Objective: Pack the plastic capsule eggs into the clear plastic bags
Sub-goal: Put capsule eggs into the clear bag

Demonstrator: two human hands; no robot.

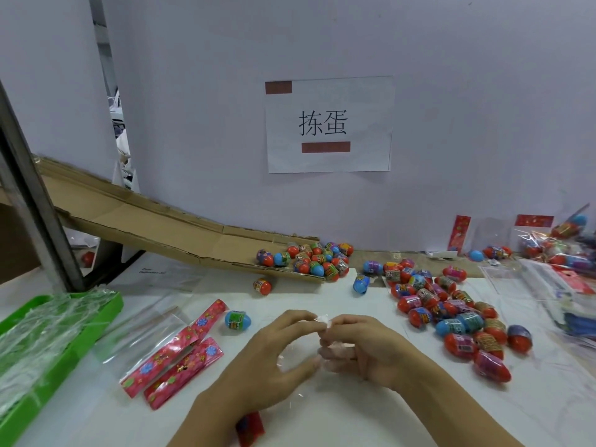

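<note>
My left hand [274,359] and my right hand [364,346] meet in the middle of the white table, both pinching the top edge of one clear plastic bag [300,375] that hangs between them; its red header [250,429] shows under my left wrist. A lone blue capsule egg [237,321] lies just left of my hands. A big heap of red and blue capsule eggs [451,314] spreads to the right. More eggs [309,261] pile at the foot of the cardboard ramp [154,227].
Empty clear bags with red floral headers [174,356] lie left of my hands. A green tray [96,321] holding clear film sits at the far left. Packed bags and loose film [561,253] crowd the right edge. A metal post [35,201] stands at left.
</note>
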